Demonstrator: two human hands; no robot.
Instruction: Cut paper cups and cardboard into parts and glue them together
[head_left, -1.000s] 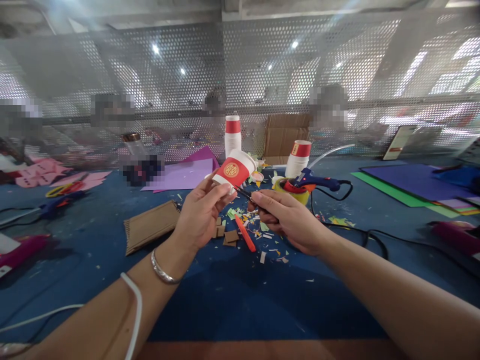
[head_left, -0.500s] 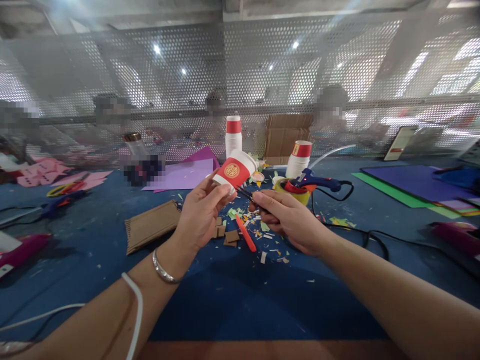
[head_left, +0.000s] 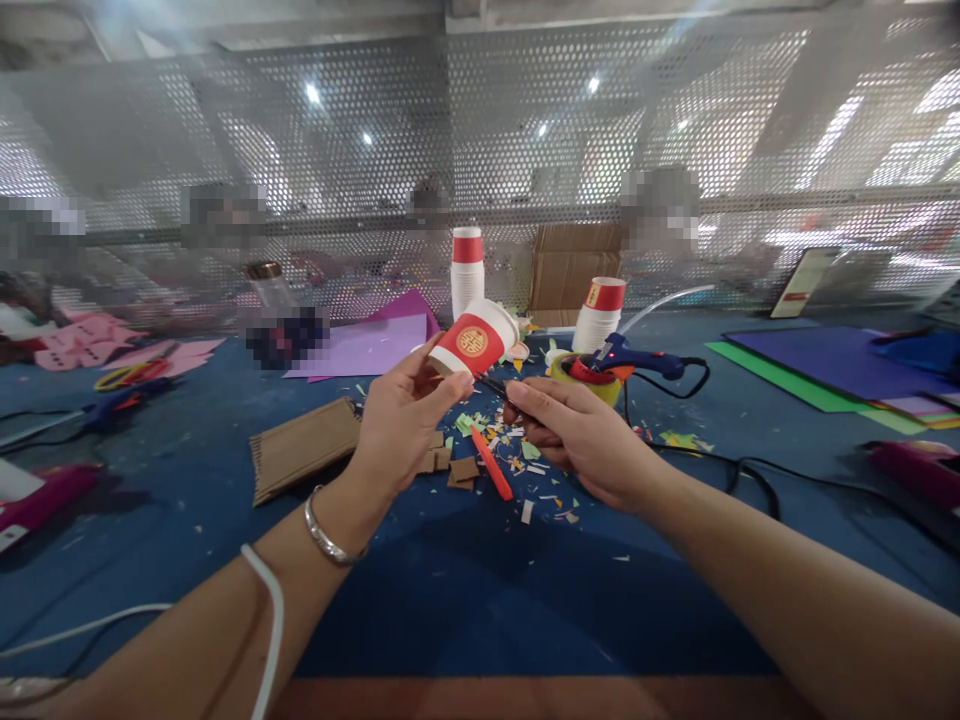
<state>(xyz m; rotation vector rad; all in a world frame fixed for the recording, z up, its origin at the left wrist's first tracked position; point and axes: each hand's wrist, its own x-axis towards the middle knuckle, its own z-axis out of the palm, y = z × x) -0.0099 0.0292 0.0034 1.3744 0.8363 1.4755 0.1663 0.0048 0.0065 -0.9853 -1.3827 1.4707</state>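
Observation:
My left hand (head_left: 397,425) is closed on the base of a red and white paper cup (head_left: 474,340), held tilted above the blue table (head_left: 450,590). My right hand (head_left: 577,435) is closed on a thin dark tool with an orange handle (head_left: 491,465); its dark tip touches the cup's lower side. A silver bracelet sits on my left wrist. Paper scraps and small cardboard pieces (head_left: 457,468) lie on the table under my hands.
Two stacks of paper cups (head_left: 466,270) (head_left: 598,315) stand at the back, with a blue glue gun (head_left: 637,362) and its black cord (head_left: 750,475). A corrugated cardboard sheet (head_left: 304,448) lies to the left. Coloured paper sheets (head_left: 832,370) lie right; a perforated metal screen (head_left: 480,150) closes the far side.
The cup has turned a little in my left hand, so its gold emblem now sits further right. Both hands stay nearly in place.

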